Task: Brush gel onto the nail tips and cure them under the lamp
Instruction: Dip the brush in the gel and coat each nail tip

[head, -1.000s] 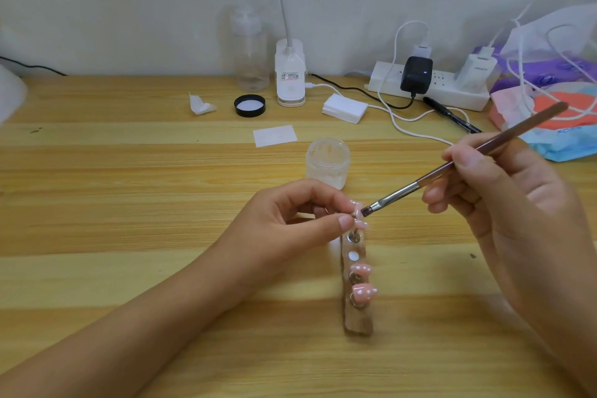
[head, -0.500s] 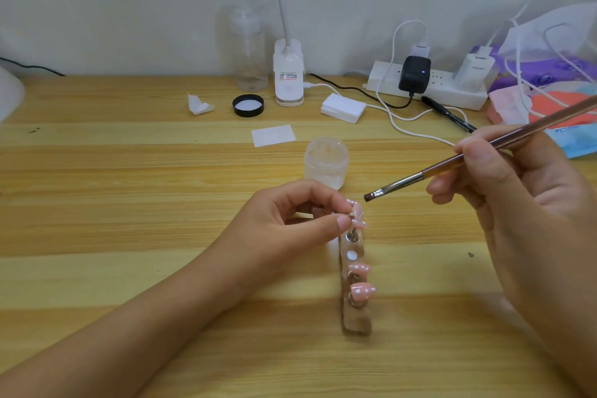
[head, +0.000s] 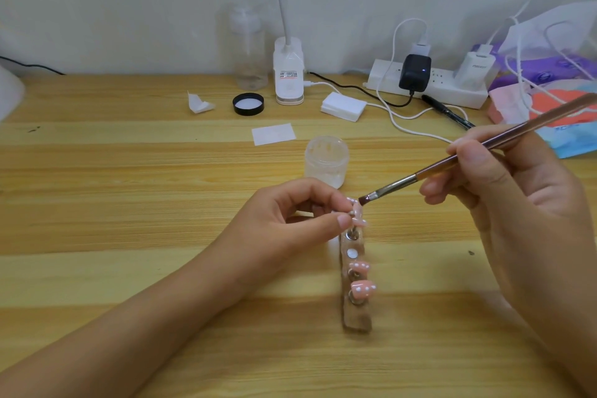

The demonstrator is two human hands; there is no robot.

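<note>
Touching down again: the brush (head: 452,162) bristles meet the top edge of the pink nail tip (head: 357,211), which the L hand (head: 290,220) pinches btwn thumb & forefinger just above the far end of the holder strip (head: 355,317). Half a sec ago the bristles hung clear, up & right of the tip; a sec ago they were on it. So this reads as a fresh stroke, not a finish. L grip narrow on the tip, same spot as before. R hand (head: 504,191) grip closed round the brush handle, which angles up to the right. Two more pink tips w/ white dots sit on the strip nearer the camera. The gel jar (head: 326,160) stands open just behind the L fingers on the tabletop (head: 129,171). The lamp base (head: 288,74) is well apart at the back, so prob. brushing step only, curing not yet begun
</note>
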